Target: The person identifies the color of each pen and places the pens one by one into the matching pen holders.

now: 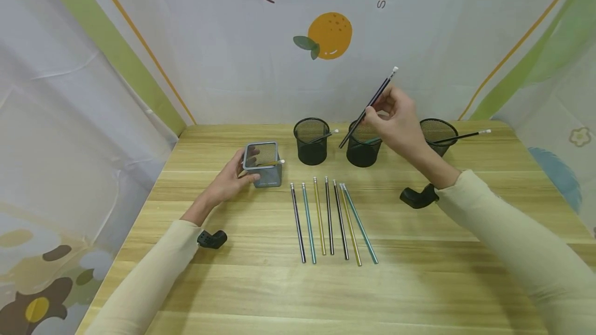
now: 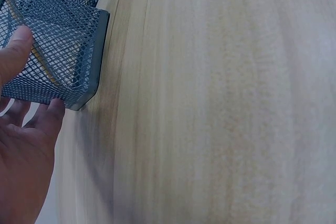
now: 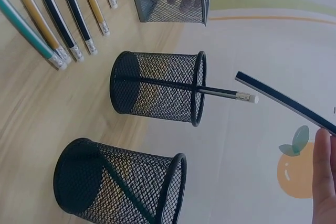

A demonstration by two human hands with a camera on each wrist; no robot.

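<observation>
While the left hand [image 1: 228, 182] grips the gray mesh holder [image 1: 269, 176] at ten o'clock from the seven loose pencils [image 1: 329, 216], the right hand [image 1: 396, 120] pinches a dark pencil [image 1: 381, 90], eraser end up, toward one o'clock. In the head view its lower end shows between the left black cup [image 1: 312, 156], near twelve, and the middle black cup [image 1: 362, 157], at one.
</observation>
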